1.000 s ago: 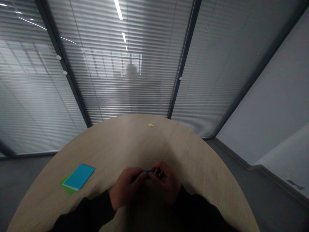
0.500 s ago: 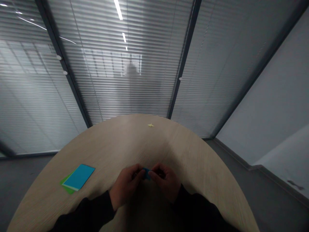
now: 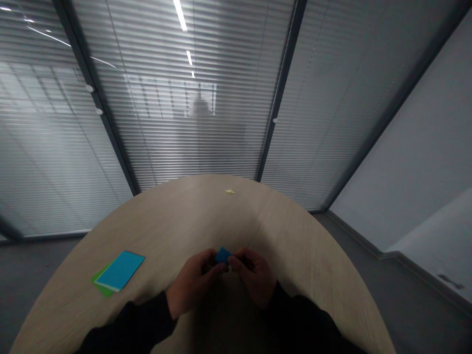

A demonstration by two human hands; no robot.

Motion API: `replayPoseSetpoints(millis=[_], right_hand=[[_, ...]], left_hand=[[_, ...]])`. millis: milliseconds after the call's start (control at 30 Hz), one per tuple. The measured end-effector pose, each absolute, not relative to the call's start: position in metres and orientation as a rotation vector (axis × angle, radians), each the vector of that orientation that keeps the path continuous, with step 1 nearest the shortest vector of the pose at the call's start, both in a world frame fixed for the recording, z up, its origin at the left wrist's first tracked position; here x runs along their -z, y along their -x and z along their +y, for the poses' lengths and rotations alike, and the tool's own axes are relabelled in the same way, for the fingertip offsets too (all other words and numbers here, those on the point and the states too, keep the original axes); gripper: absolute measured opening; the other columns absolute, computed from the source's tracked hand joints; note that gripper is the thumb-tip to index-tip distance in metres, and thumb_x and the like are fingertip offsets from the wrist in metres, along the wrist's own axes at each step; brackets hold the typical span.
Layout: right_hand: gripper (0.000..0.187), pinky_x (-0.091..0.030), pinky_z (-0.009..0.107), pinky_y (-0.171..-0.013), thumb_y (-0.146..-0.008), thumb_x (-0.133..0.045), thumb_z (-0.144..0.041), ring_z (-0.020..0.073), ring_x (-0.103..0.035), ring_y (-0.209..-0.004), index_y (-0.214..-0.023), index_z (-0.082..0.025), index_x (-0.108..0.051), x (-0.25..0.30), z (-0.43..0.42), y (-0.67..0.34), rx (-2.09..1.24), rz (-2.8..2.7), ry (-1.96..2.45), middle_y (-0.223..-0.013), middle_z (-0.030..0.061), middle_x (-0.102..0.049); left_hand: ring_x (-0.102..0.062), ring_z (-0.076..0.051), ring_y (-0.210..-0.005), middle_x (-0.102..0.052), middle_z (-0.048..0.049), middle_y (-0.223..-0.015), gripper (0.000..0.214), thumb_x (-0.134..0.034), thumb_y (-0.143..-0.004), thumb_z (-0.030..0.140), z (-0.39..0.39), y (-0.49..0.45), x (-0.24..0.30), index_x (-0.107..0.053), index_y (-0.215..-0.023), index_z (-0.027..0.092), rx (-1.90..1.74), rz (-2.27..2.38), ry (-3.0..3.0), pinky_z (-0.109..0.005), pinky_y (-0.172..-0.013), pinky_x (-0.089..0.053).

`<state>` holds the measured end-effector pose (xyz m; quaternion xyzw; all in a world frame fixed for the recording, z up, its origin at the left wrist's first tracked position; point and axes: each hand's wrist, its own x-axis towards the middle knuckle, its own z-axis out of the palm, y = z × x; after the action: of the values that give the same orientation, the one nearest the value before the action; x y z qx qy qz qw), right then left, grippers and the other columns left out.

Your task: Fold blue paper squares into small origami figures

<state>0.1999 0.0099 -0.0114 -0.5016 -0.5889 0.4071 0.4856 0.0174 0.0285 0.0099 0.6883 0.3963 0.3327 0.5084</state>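
A small piece of folded blue paper [image 3: 223, 255] is held between my two hands, just above the near part of the table. My left hand [image 3: 196, 279] pinches its left side, the thumb lying along its lower edge. On its other side my right hand [image 3: 254, 276] grips it between thumb and curled fingers. Part of the paper is hidden behind the fingertips, so its full shape does not show.
The round wooden table [image 3: 177, 216] carries a stack of blue sheets [image 3: 121, 270] over a green sheet [image 3: 106, 291] at the left. A small yellow folded paper star [image 3: 229, 191] lies near the far edge. Behind are window blinds [image 3: 199, 142]; a white wall [image 3: 424, 187] stands right.
The blue paper has turned between my fingers, and more of its face now shows above the thumbs. My left thumb has shifted slightly to the right. The sheets and yellow star stay put.
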Motion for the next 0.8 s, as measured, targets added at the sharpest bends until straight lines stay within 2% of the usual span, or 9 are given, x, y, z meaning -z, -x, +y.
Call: replayPoseSetpoints(millis=[100, 333, 633, 800], right_hand=[[0.028, -0.039, 0.023, -0.054, -0.084, -0.063, -0.044, 0.0115, -0.049, -0.056, -0.075, -0.018, -0.064, 0.0127, 0.0106, -0.1993, -0.976, -1.396, 1.23, -0.062, -0.0022, -0.055], [0.029, -0.043, 0.025, -0.057, -0.081, -0.063, -0.047, 0.0141, -0.055, -0.06, -0.08, -0.018, -0.067, 0.0072, 0.0091, -0.1979, -1.012, -1.433, 1.218, -0.068, 0.0016, -0.064], [0.029, -0.034, 0.023, -0.05, -0.079, -0.065, -0.046, 0.0112, -0.045, -0.052, -0.071, -0.018, -0.065, 0.0051, 0.0087, -0.201, -1.055, -1.445, 1.263, -0.057, -0.0033, -0.05], [0.031, -0.036, 0.022, -0.051, -0.085, -0.059, -0.045, 0.011, -0.045, -0.053, -0.073, -0.018, -0.063, 0.0062, 0.0079, -0.2006, -1.055, -1.465, 1.218, -0.061, -0.0022, -0.053]], left_hand=[[-0.064, -0.022, -0.085, -0.07, -0.0084, -0.093, 0.027, -0.064, -0.085, 0.037, 0.0298, -0.0183, -0.0089, -0.063, -0.1, 0.015, -0.827, 0.889, -1.574, -0.032, -0.076, -0.049], [-0.064, -0.021, -0.08, -0.071, -0.0073, -0.085, 0.029, -0.058, -0.089, 0.043, 0.0284, -0.0192, -0.0131, -0.066, -0.091, 0.015, -0.767, 0.898, -1.643, -0.032, -0.074, -0.049], [-0.059, -0.019, -0.07, -0.066, -0.0058, -0.075, 0.031, -0.056, -0.088, 0.044, 0.0273, -0.0189, -0.0132, -0.064, -0.085, 0.014, -0.728, 0.969, -1.741, -0.028, -0.065, -0.045], [-0.059, -0.018, -0.07, -0.066, -0.0057, -0.076, 0.033, -0.056, -0.089, 0.046, 0.0249, -0.0194, -0.0129, -0.064, -0.087, 0.014, -0.755, 0.971, -1.755, -0.027, -0.064, -0.044]])
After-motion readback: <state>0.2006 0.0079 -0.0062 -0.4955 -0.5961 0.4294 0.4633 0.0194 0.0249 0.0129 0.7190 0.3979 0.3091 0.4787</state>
